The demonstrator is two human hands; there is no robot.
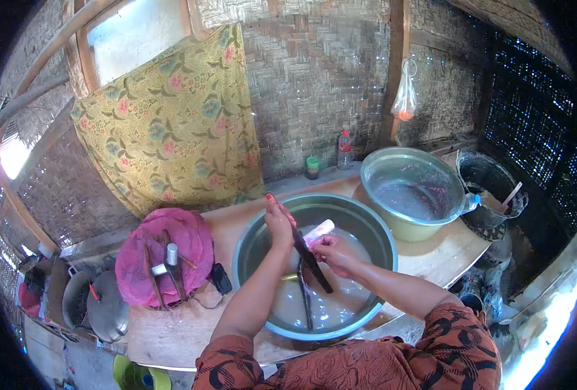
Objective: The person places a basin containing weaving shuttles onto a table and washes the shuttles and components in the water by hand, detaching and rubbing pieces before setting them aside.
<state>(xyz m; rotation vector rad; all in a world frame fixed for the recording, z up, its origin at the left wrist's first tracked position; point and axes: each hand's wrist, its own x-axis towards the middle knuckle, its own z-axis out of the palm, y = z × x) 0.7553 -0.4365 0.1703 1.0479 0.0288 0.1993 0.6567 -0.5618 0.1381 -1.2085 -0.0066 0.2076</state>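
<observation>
A large green basin (250, 224) holds cloudy water. Over it, my left hand (279, 227) points its fingers upward, with the upper end of a dark flat stick (313, 263) against its palm; the thumb is hidden. The stick slants down toward the water. On its right side my right hand (336, 254) has its fingers pinched together close to the stick; what lies between them is too small to make out. Just behind that hand is a white cylinder (321, 229) with some pink on it. A thinner dark stick (305, 302) rests in the water.
Left of the basin, a pink pile of round sheets (132, 257) bears sticks and a silvery cylinder (172, 253). A black device (221, 279) lies beside it. Another green basin (411, 233) and a black bucket (519, 211) stand at right. A bottle (345, 153) is by the wall.
</observation>
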